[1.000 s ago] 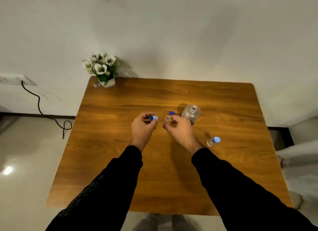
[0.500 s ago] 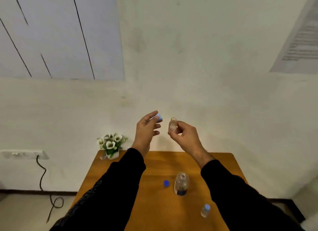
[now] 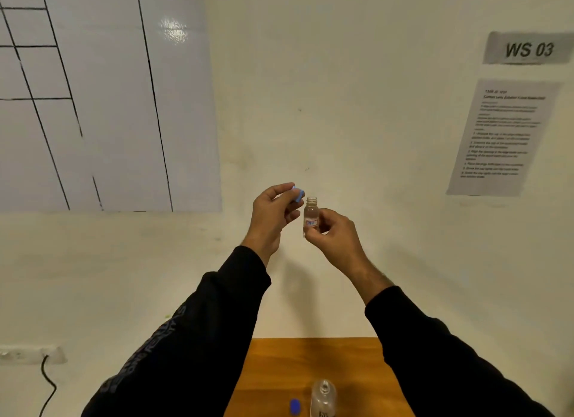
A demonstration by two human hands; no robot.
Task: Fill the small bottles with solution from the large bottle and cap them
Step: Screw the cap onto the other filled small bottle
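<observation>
Both hands are raised high in front of the wall. My right hand (image 3: pixel 334 239) holds a small clear bottle (image 3: pixel 311 214) upright, its mouth uncovered. My left hand (image 3: pixel 273 216) pinches a light blue cap (image 3: pixel 298 194) just to the upper left of the bottle's mouth, not touching it. Far below, the large clear bottle (image 3: pixel 323 398) stands uncapped on the wooden table (image 3: pixel 279 363), with its dark blue cap (image 3: pixel 294 406) lying beside it on the left.
A whiteboard sheet with black lines (image 3: pixel 102 96) hangs on the wall at left. A "WS 03" sign (image 3: pixel 529 49) and a printed instruction sheet (image 3: pixel 503 137) are at right. A wall socket with a black cable (image 3: pixel 46 376) sits low on the left.
The view has tilted upward and both hands have risen from just above the table to in front of the wall, keeping the small bottle and the cap. The cap has come closer to the bottle's mouth.
</observation>
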